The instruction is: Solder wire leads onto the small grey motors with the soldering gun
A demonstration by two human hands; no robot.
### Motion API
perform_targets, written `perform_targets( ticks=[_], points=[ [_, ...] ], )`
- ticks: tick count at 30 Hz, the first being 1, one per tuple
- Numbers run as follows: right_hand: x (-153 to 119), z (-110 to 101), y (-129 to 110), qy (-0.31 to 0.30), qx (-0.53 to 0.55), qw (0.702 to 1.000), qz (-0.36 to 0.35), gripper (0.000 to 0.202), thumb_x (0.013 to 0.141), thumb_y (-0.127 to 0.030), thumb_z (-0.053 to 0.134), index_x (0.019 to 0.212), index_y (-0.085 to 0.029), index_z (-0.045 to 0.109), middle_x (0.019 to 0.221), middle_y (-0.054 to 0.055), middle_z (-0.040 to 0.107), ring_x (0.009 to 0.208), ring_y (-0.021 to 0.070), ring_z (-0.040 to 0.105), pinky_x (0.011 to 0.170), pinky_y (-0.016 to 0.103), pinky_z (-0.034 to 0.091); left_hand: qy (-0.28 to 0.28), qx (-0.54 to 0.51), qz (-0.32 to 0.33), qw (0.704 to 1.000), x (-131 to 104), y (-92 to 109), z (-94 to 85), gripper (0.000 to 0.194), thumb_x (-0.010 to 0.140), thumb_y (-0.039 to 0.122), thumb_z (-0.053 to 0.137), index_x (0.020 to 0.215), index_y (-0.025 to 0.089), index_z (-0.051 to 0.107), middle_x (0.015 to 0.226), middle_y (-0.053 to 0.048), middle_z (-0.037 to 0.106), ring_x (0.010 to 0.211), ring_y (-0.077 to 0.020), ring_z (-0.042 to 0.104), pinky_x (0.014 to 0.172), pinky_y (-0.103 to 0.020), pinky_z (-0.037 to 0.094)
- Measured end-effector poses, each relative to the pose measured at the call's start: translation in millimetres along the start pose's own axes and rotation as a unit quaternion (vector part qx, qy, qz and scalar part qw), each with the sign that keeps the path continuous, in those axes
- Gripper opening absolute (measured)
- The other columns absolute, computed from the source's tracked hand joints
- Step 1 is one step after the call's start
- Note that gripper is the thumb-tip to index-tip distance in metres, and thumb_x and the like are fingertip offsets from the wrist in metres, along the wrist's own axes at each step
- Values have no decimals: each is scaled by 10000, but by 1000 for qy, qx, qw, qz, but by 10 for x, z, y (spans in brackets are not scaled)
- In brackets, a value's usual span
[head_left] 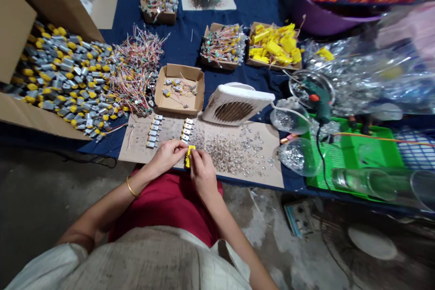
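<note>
A small yellow plastic housing (188, 157) is held at the table's front edge between both hands. My left hand (169, 154) pinches at its upper left side with thumb and forefinger. My right hand (203, 167) grips it from the right, fingers closed. Just beyond the housing, a row of small motors (186, 130) lies on the cardboard sheet (136, 152). Another row of motors (154, 131) lies farther left. Many small metal pieces (234, 152) are scattered to the right of my right hand.
A big carton of motors (64, 74) lies at left beside tangled wires (139, 63). Behind stand a shallow carton tray (180, 105), a white vented fan unit (238, 104) and a box of yellow housings (275, 45). A green basket (377, 145) and a screwdriver-like power tool (321, 104) are right.
</note>
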State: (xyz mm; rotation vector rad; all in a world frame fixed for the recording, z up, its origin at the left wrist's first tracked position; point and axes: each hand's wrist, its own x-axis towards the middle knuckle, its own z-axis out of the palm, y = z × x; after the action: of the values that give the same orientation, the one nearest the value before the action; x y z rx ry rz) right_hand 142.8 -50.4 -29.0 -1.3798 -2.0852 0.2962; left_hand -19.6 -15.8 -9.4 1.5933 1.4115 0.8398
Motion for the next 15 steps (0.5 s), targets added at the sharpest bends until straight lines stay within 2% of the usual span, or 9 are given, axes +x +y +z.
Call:
perform_targets(
  ticks=[3, 8, 11, 15],
  points=[
    [8, -2, -4, 3, 6, 1000, 3, 312, 982, -194, 427, 1254, -166, 578, 1020, 142, 610, 916, 221, 587, 805, 366, 546, -4, 30, 51, 998, 6, 2, -3, 131, 874, 209, 578, 841, 169, 698, 768, -28, 677, 704, -127, 611, 699, -236, 498],
    [7, -2, -5, 3, 18, 1000, 13, 301, 977, -195, 440, 1238, -169, 589, 1027, 144, 607, 929, 224, 592, 808, 371, 547, -7, 17, 113, 993, 8, -42, -8, 145, 889, 186, 553, 864, 176, 695, 1012, -83, 701, 987, -175, 655, 895, -300, 514],
    [5, 0, -5, 0, 22, 1000, 13, 303, 974, -181, 442, 1243, -164, 580, 1030, 147, 605, 930, 221, 588, 812, 372, 545, -28, 17, 127, 991, 20, -64, -41, 139, 885, 175, 556, 871, 178, 694, 1036, -85, 707, 1005, -179, 657, 918, -315, 509],
    [7, -6, -10, 4, 25, 1000, 12, 304, 970, -167, 443, 1243, -166, 578, 1030, 149, 604, 928, 223, 580, 809, 370, 543, -9, 35, 123, 992, 13, -55, -83, 110, 867, 159, 575, 850, 174, 683, 1006, -87, 707, 993, -183, 656, 920, -323, 506]
  ],
)
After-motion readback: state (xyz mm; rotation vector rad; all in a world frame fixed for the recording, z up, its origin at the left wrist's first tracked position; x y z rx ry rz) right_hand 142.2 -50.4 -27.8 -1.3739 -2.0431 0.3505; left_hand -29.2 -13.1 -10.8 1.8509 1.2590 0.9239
